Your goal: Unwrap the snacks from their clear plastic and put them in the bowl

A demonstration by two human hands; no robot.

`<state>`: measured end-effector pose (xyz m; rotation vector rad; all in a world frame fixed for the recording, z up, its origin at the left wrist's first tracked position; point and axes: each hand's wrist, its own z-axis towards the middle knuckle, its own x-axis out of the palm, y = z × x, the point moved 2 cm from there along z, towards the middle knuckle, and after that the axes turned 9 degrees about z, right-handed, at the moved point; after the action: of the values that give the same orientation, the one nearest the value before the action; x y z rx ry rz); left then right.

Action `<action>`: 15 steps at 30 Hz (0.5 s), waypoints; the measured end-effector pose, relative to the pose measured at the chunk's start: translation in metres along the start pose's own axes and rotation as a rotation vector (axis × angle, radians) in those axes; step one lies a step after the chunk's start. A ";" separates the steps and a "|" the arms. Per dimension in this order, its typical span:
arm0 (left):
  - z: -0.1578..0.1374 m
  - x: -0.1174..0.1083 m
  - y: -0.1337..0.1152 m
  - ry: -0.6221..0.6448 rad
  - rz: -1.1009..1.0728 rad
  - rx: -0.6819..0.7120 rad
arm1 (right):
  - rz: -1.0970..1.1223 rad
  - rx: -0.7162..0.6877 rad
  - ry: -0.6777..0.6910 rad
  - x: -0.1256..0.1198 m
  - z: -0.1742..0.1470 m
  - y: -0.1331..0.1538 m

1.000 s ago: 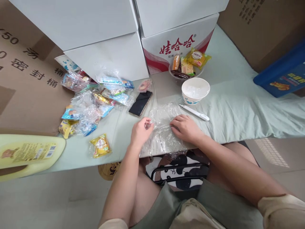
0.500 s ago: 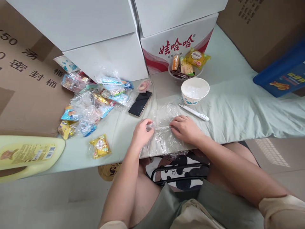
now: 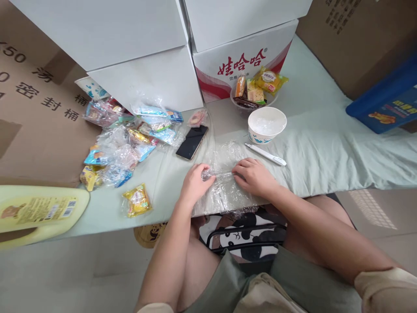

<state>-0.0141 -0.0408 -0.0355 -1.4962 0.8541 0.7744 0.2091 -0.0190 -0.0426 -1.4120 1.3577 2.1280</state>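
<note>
Plastic wrap (image 3: 224,191) rolled between fingers (image 3: 239,168) of both hands.

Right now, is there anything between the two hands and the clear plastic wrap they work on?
Nothing visible. The left hand and the right hand already rest directly on the clear plastic wrap. The white pen lies apart, behind the right hand.

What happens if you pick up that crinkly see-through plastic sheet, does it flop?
The crinkly clear plastic sheet is wrinkled and droops over the table edge, so it would probably flop. It looks thin, likely very light. Both the left hand and the right hand press it, perhaps because it slides easily.
</note>
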 end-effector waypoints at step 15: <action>0.002 -0.001 0.005 -0.058 -0.030 -0.047 | -0.009 0.005 -0.006 0.001 0.000 0.000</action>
<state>-0.0191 -0.0393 -0.0372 -1.5176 0.7735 0.8165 0.2088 -0.0192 -0.0431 -1.4061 1.3512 2.1204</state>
